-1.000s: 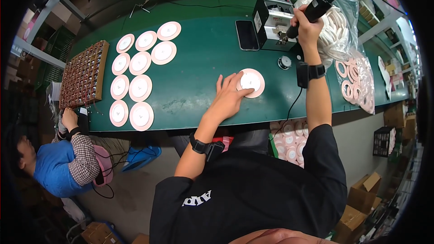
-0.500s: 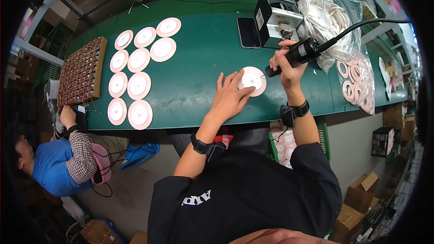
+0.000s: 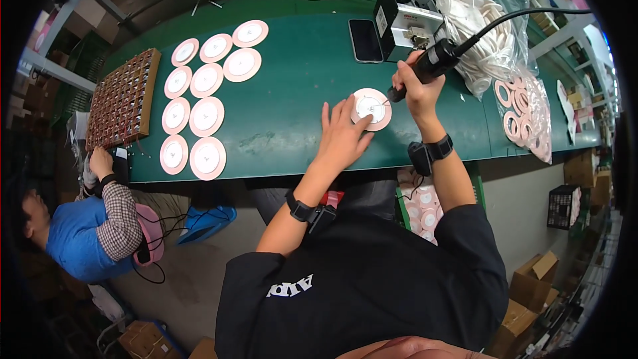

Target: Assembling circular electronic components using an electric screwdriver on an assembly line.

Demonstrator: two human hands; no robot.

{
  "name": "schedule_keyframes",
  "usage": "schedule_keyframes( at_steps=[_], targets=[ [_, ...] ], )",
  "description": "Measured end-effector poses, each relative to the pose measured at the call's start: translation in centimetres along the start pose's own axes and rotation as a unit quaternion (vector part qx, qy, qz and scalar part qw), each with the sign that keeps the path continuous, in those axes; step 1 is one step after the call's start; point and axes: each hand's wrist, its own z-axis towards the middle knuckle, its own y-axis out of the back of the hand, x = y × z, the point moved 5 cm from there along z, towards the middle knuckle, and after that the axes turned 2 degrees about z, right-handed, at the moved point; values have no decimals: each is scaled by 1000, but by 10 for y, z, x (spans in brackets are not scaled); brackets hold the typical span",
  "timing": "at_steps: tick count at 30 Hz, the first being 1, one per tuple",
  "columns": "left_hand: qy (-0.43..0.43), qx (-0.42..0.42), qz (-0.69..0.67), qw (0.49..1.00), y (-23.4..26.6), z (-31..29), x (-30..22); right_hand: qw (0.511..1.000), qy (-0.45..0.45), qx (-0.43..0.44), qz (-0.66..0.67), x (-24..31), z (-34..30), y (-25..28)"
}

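My right hand point(image 3: 420, 93) is closed round a black corded electric screwdriver point(image 3: 435, 60), which tilts down to the left. Its thin bit reaches the right part of a round white disc with a pink rim point(image 3: 381, 119) lying on the green table. My left hand point(image 3: 342, 136) rests on the left side of that disc, fingers spread, with a fingertip on the white centre. Any screw under the bit is too small to make out. To the left, several similar pink-rimmed discs point(image 3: 207, 116) lie in rows on the table.
A brown partitioned tray point(image 3: 123, 103) stands at the table's left end, beside a seated co-worker point(image 3: 83, 226). A phone point(image 3: 365, 41) and a boxy black-and-silver machine point(image 3: 405, 20) sit behind my hands. Bags of white parts point(image 3: 480, 30) and pink rings point(image 3: 528, 119) lie right.
The whole view has shifted slightly. My left fingers have moved a little on the disc, while the screwdriver stays over its right part.
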Motion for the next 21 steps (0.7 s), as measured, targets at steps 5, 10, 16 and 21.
schedule_keyframes(
  at_steps=[5,10,16,21],
  targets=[
    [-95,19,2,995,-41,-8,-45,984,146,-72,77,81,-36,-13],
    [-153,12,-75,985,3,-18,-52,959,188,-64,200,134,-72,-3],
    [256,-126,245,927,208,-154,137,982,173,-22,71,107,-67,26],
    [302,-101,277,906,226,-222,172,991,77,-50,96,66,-51,40]
  ],
)
